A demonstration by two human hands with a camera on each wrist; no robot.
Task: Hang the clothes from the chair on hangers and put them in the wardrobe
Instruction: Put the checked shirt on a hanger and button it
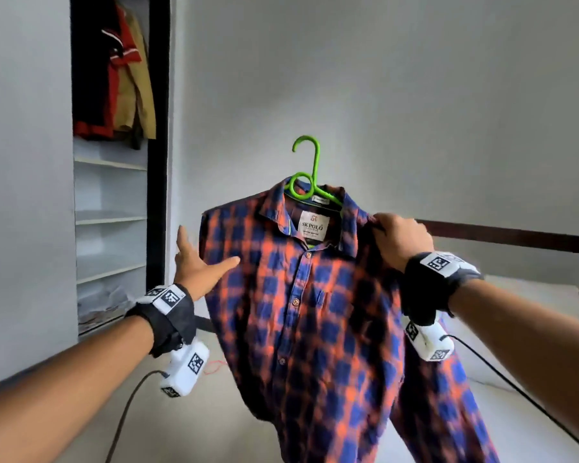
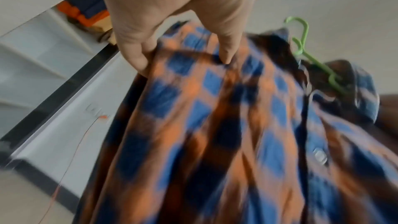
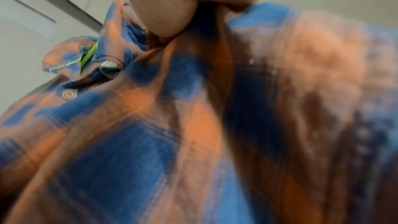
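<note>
An orange-and-blue plaid shirt [image 1: 301,312] hangs in mid-air on a green plastic hanger [image 1: 310,168], whose hook sticks up out of the collar. My right hand [image 1: 398,238] grips the shirt's right shoulder from above, fabric bunched in the fingers [image 3: 168,14]. My left hand [image 1: 198,262] is spread at the other shoulder, with the thumb lying on the front of the cloth and the fingers straight along its edge. In the left wrist view the fingertips [image 2: 140,64] touch the shirt [image 2: 215,125] near the hanger [image 2: 305,43]. The hanger's arms are hidden inside the shirt [image 3: 172,125].
The open wardrobe [image 1: 111,195] stands at the left, with white shelves below and red and tan clothes [image 1: 121,78] hanging at its top. A pale surface [image 1: 532,329] with a dark rail behind it lies to the right. Cables trail from both wrists.
</note>
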